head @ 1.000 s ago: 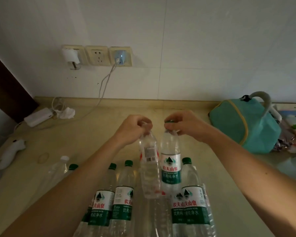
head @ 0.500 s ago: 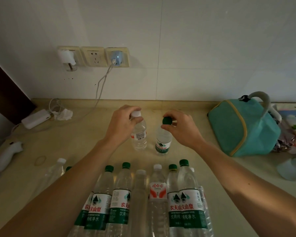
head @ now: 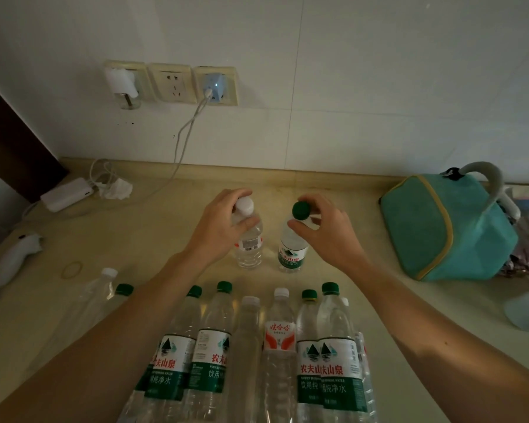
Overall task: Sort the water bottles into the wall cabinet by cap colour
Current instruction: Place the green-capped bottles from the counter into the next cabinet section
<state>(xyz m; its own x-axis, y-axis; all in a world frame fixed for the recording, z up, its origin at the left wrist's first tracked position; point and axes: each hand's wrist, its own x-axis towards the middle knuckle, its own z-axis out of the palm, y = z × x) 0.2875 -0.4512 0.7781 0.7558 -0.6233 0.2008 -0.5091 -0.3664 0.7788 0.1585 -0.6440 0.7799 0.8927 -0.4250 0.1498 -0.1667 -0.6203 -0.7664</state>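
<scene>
My left hand (head: 223,227) grips the upright white-capped bottle (head: 248,239); my right hand (head: 324,236) pinches the neck of the green-capped bottle (head: 292,244) just beside it on the bench (head: 165,221), both standing directly below my hands.

Bottle labels I can read from here

Nearer me than my hands, the green-labelled bottles (head: 214,358) read 农夫山泉 and 饮用纯净水; the red-and-white label (head: 280,335) between them reads 娃哈哈. The bottle (head: 290,251) under my right hand shows 农夫山泉, partly legible.
</scene>
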